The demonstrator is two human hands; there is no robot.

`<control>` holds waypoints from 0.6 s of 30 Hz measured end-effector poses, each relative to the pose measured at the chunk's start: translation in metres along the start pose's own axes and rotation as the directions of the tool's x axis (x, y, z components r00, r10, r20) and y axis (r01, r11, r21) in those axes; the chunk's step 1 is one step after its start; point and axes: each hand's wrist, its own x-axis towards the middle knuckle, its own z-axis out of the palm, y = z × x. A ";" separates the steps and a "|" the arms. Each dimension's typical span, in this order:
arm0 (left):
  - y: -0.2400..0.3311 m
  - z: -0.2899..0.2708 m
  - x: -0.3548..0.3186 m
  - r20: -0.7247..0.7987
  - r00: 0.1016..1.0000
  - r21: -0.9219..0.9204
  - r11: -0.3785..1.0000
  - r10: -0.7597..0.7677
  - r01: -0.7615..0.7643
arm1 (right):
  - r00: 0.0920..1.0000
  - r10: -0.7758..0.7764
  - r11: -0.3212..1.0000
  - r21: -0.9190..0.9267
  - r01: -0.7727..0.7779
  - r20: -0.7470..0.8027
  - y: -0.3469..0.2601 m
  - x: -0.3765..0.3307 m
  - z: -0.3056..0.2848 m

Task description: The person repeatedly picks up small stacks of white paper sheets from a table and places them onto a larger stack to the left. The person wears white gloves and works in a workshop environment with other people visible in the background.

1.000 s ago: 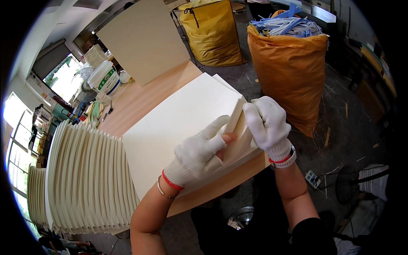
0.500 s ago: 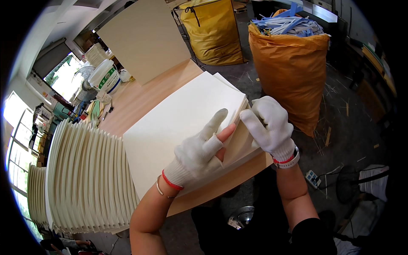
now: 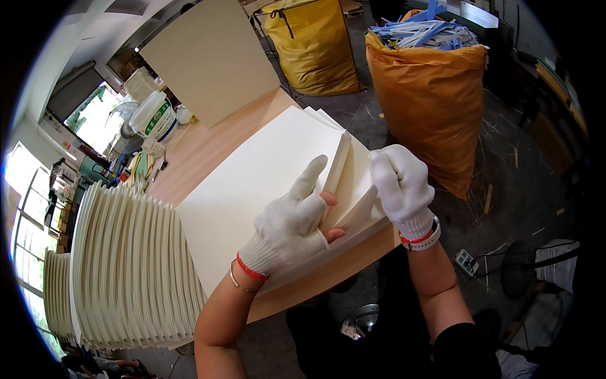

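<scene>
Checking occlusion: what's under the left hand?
White sheets show around the left hand; the patch directly under its palm is covered, so contact there can't be confirmed.

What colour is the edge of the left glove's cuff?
The cuff edge of the white left glove is red; the head view shows it.

Sheets (image 3: 252,170) smooth, matt, paper-like; gloves (image 3: 404,186) ribbed knit cloth; tabletop (image 3: 205,146) smooth, wood-grained.

Workshop | stacked pale boards (image 3: 132,268) | orange sack (image 3: 426,114) of strips (image 3: 423,36) | scrap-littered floor (image 3: 499,202)
</scene>
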 end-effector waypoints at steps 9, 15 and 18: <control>-0.003 0.002 -0.003 -0.048 0.993 0.026 0.994 0.104 -0.103 | 0.998 0.026 0.978 0.205 -0.036 0.051 -0.001 0.008 -0.003; -0.005 0.001 -0.002 0.021 0.987 0.061 0.986 0.156 -0.157 | 0.997 0.035 0.988 0.147 -0.044 0.063 -0.001 0.006 0.001; -0.012 0.004 -0.002 -0.004 0.990 0.008 0.990 0.142 -0.141 | 0.998 0.031 0.995 0.088 -0.036 0.051 -0.001 0.004 0.002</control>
